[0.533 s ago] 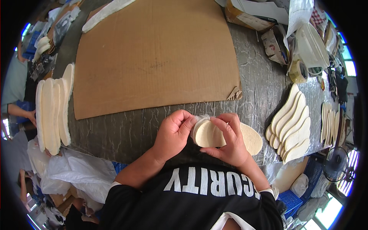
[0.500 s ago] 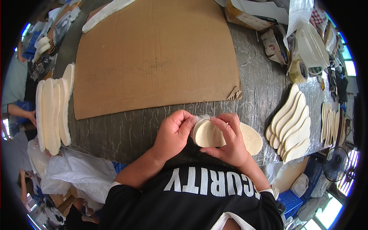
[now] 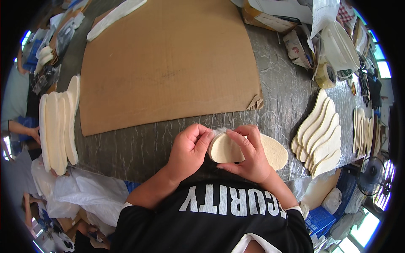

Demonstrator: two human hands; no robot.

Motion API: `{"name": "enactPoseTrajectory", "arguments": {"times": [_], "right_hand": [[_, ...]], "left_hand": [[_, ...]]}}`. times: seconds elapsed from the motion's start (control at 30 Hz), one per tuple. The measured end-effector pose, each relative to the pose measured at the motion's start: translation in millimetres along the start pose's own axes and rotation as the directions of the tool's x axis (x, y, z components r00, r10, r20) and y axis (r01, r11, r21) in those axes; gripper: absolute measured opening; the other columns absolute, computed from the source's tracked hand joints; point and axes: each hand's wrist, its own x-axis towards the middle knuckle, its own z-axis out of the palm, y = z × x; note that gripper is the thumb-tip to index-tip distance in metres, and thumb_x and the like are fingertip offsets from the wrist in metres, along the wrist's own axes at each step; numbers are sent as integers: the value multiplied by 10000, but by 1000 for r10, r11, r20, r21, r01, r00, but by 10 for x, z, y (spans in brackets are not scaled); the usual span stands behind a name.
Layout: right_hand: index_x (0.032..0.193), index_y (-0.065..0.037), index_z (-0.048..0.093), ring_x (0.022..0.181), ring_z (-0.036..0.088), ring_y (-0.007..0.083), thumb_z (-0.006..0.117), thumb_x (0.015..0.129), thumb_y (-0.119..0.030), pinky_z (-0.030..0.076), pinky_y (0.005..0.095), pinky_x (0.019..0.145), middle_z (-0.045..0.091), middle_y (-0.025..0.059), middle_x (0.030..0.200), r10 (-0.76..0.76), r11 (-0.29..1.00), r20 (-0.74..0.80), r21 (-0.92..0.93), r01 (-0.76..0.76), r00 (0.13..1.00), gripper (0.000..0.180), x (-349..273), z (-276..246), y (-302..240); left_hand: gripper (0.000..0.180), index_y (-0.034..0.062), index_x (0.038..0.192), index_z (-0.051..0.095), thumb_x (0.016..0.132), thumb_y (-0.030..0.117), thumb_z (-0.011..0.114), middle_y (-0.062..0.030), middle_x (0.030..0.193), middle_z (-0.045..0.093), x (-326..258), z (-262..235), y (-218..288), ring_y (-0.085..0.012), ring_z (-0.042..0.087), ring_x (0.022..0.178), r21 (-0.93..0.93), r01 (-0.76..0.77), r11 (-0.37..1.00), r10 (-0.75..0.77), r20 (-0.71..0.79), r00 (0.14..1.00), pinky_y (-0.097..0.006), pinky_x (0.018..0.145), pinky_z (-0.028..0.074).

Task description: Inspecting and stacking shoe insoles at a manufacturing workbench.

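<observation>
A cream-coloured insole (image 3: pixel 275 152) with a fluffy underside lies just in front of me, close to the table's near edge. My right hand (image 3: pixel 252 149) grips it across the middle, thumb on the near side and fingers on the far side. At the insole's left end, my left hand (image 3: pixel 185 152) has thumb and forefinger pinched on a tuft of whitish fluff (image 3: pixel 220 130) along the rim. Whether the fluff is still joined to the insole is hidden by the fingers.
A large cardboard sheet (image 3: pixel 168 63) covers the table's middle, with one white insole (image 3: pixel 116 19) on it. Fanned insoles (image 3: pixel 318 133) lie right; more insoles (image 3: pixel 57 130) stand left, near another person's hand (image 3: pixel 35 134). A tape roll (image 3: pixel 325 76) and white bucket (image 3: pixel 341 46) sit far right.
Both hands keep their grip on the insole and its fluff, with only slight finger shifts. The whole view has tilted a little.
</observation>
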Motion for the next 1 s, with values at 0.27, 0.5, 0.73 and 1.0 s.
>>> {"name": "enactPoseTrajectory", "arguments": {"times": [0.27, 0.5, 0.73, 1.0], "right_hand": [[1296, -54, 501, 1012, 498, 354, 884, 550, -306, 456, 457, 866, 486, 160, 1143, -65, 995, -74, -87, 58, 995, 876, -63, 132, 35], [1328, -75, 473, 1082, 485, 356, 803, 590, -469, 394, 474, 939, 501, 133, 1214, 123, 934, -33, -333, -128, 992, 899, -85, -223, 154], [1093, -85, 630, 950, 573, 275, 737, 734, -360, 401, 392, 844, 618, 76, 980, 305, 905, 129, -347, -245, 944, 465, -186, -418, 314], [1058, -104, 633, 933, 565, 244, 759, 702, -319, 400, 391, 835, 598, 51, 959, 284, 922, 137, -310, -232, 949, 435, -170, -327, 319]], "left_hand": [[133, -29, 1035, 560, 948, 67, 587, -62, 890, 646, -90, -66, -44, -70, 582, 788, -171, 51, 984, -34, 100, 994, -228, 680, 492], [472, -20, 1250, 477, 825, -104, 664, -104, 1101, 610, -193, -231, -262, -138, 593, 1002, -287, 74, 955, -55, 72, 996, -280, 875, 507], [428, 26, 1137, 584, 743, -21, 745, -85, 1060, 615, -131, -338, -230, -218, 576, 984, 412, -167, 896, 157, 58, 986, -349, 876, 478], [246, 60, 859, 679, 634, 74, 777, -48, 901, 615, 296, -81, 237, -267, 531, 881, 672, -516, 531, 193, 497, 846, -378, 793, 425]]}}
